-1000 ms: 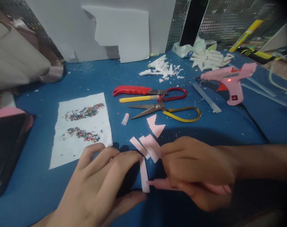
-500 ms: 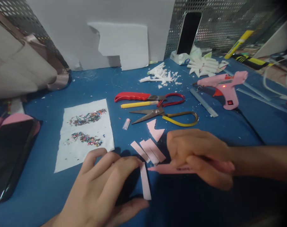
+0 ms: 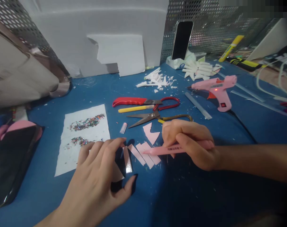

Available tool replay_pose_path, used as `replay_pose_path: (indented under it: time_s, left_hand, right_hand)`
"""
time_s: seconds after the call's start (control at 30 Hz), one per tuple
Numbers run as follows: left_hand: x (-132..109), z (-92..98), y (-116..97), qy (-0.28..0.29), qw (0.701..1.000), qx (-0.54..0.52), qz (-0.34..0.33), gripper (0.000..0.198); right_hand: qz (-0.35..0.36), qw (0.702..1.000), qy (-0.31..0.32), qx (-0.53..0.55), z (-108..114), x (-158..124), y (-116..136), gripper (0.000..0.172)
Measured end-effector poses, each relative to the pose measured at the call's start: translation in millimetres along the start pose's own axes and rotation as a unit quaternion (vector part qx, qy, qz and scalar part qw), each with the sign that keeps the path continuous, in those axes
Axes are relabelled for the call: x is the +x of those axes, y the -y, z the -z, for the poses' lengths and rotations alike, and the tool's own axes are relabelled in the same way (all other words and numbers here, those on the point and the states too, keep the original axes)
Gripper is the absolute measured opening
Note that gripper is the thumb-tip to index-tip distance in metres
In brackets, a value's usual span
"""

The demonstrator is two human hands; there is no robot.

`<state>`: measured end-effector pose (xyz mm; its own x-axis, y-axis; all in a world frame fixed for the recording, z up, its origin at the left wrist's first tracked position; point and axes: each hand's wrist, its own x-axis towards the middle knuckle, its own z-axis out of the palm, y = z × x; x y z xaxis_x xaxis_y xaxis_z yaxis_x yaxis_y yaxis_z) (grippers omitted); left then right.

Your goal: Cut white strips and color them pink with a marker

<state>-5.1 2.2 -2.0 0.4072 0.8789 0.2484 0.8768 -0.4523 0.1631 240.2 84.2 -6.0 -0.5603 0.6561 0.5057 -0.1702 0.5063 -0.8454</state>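
Note:
My right hand is closed around a pink marker pen, whose tip points left over several pink paper strips lying side by side. To their left lies another strip, glossy with reflected light at its lower end. The index fingertip of my left hand is at the top of that strip, with the thumb apart, lower down. A pale piece of paper shows partly from under the left palm. Behind the strips is a notched pink scrap.
Scissors, a red-handled tool and a yellow stick lie beyond the strips. White paper carries glittery bits at left, near a dark phone. A pink glue gun with a lit light rests at right.
My left hand has shifted left and its fingers have lifted, with a strip now lying farther left. My right hand has moved the pen up and left, over the row of strips.

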Motion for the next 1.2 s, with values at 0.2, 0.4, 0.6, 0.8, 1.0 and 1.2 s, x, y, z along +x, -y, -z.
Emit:
replay_pose_path:
  time_s: [0.2, 0.4, 0.6, 0.8, 1.0, 1.2]
  left_hand:
    - [3.6, -1.9, -1.9, -0.008, 1.0, 0.009, 0.005, 0.067]
    - [10.1, -5.8, -3.7, 0.006, 1.0, -0.002, 0.026, 0.069]
    - [15.2, -4.3, -10.3, 0.016, 0.999, -0.012, 0.028, 0.058]
    - [15.6, -0.8, -15.6, 0.02, 0.999, -0.03, 0.022, 0.055]
    - [11.7, -0.8, -17.7, 0.038, 0.997, -0.059, 0.022, 0.068]
    - [12.1, -3.7, -15.6, 0.044, 0.996, -0.067, 0.038, 0.066]
  right_hand:
    - [-0.003, 1.0, -0.002, -0.003, -0.4, -1.9, -0.3, 0.02]
    - [-0.004, 1.0, -0.003, -0.008, -0.7, 0.0, 1.1, 0.023]
    - [-0.005, 1.0, -0.001, -0.012, -0.9, 2.1, 3.0, 0.023]
    - [-0.008, 0.999, 0.039, -0.014, -1.1, 0.8, 4.9, 0.022]
    - [-0.022, 0.984, 0.141, -0.11, -2.5, 7.8, 7.2, 0.018]
    - [-0.038, 0.97, 0.181, -0.156, -3.9, 9.0, 7.6, 0.017]
